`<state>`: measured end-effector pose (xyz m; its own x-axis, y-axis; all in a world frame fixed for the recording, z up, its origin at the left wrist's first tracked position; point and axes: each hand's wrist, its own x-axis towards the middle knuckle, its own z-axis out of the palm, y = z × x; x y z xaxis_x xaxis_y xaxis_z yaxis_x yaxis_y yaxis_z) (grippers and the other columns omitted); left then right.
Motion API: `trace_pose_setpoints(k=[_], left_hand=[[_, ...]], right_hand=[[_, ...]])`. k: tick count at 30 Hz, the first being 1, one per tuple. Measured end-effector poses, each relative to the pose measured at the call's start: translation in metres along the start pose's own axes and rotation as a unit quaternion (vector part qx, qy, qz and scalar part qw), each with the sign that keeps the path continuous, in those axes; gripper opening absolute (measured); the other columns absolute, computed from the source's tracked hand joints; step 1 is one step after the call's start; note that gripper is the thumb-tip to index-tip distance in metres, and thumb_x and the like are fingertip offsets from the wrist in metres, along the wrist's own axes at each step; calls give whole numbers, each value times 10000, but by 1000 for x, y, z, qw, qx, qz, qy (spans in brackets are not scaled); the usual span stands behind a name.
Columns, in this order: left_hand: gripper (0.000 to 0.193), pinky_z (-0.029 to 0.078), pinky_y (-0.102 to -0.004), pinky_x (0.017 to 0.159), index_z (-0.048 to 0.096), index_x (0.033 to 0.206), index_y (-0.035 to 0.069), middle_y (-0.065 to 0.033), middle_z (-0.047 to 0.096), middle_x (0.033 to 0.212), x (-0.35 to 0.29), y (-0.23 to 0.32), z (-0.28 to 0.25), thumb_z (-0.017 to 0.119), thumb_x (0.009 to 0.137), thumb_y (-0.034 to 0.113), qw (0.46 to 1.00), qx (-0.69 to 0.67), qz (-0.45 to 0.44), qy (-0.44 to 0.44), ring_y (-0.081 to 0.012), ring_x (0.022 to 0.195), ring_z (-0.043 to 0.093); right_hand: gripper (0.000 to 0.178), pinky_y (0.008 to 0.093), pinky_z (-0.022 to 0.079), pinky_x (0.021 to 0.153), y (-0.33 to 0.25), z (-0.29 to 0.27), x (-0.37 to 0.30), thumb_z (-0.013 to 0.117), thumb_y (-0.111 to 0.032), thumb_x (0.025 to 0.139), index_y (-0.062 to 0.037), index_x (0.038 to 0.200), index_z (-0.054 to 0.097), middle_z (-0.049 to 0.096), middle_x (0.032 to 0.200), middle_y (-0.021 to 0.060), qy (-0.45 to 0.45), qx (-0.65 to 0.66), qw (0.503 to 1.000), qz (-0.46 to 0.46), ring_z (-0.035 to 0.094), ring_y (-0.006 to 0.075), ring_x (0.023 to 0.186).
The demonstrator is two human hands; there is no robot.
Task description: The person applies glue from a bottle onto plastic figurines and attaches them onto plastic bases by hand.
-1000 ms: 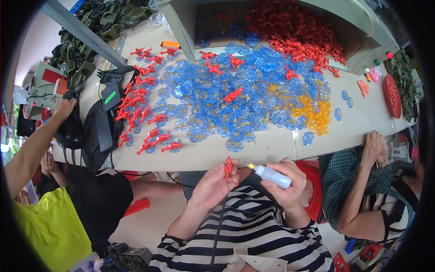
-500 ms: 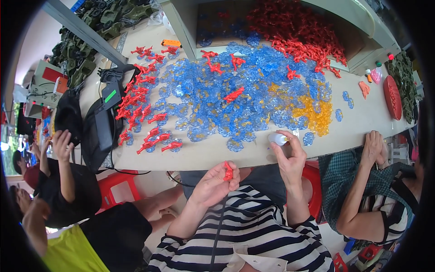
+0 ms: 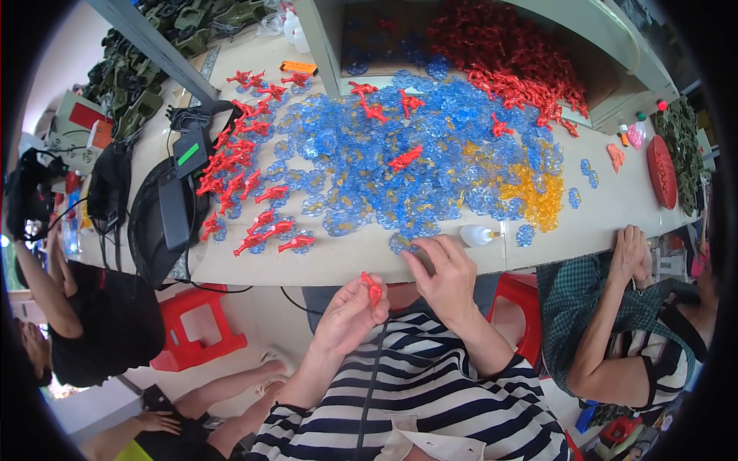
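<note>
My left hand (image 3: 352,313), just off the table's near edge, pinches a small red plastic figure (image 3: 371,288) between thumb and fingers. Over the near edge, my right hand (image 3: 446,276) has its thumb and index finger apart, with the fingertips beside a clear blue flower-shaped piece (image 3: 400,243). Behind that hand a small white squeeze bottle (image 3: 477,235) lies on its side. A wide heap of clear blue pieces (image 3: 369,169) spreads across the table, with amber pieces (image 3: 538,192) at its right. On the left sit rows of red figures (image 3: 238,165), several on blue pieces.
A large pile of red figures (image 3: 507,46) fills the shelf box at the back. Black cases and cables (image 3: 175,207) lie at the left. A red dish (image 3: 663,173) stands far right. Co-workers sit on both sides, one with clasped hands (image 3: 630,253) at the table's edge.
My right hand has let go of the white bottle, which now lies on the table, and has moved left to a blue piece. My left hand still holds the red figure, slightly further left.
</note>
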<state>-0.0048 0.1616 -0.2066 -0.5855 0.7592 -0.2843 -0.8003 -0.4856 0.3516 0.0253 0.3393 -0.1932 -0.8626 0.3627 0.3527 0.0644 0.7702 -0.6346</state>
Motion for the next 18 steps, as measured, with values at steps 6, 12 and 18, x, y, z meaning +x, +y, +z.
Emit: trace_pose_setpoints(k=[6, 12, 18], left_hand=[[230, 440, -286, 753, 552, 1111, 50, -63, 580, 948, -3, 2, 7, 495, 952, 205, 996, 44, 67, 32, -164, 864, 560], [219, 428, -290, 816, 555, 1105, 37, -85, 599, 1013, 1, 4, 11, 510, 945, 179, 994, 54, 95, 20, -158, 931, 558], [211, 419, -298, 874, 554, 1103, 10, -80, 599, 1053, 0, -1, 16, 530, 933, 133, 978, 133, 152, 61, -140, 965, 555]], right_hand=[[218, 340, 479, 657, -5, -3, -3, 743, -69, 677, -47, 873, 648, 604, 865, 91, 19, 18, 1000, -10, 590, 254, 792], [214, 319, 481, 639, -9, 1, 2, 738, -64, 689, -41, 878, 640, 605, 995, 110, -20, -2, 1000, -19, 602, 231, 814], [268, 240, 475, 592, -26, -29, -9, 774, -64, 680, -7, 898, 628, 640, 929, 90, -129, 205, 964, 113, 630, 126, 691]])
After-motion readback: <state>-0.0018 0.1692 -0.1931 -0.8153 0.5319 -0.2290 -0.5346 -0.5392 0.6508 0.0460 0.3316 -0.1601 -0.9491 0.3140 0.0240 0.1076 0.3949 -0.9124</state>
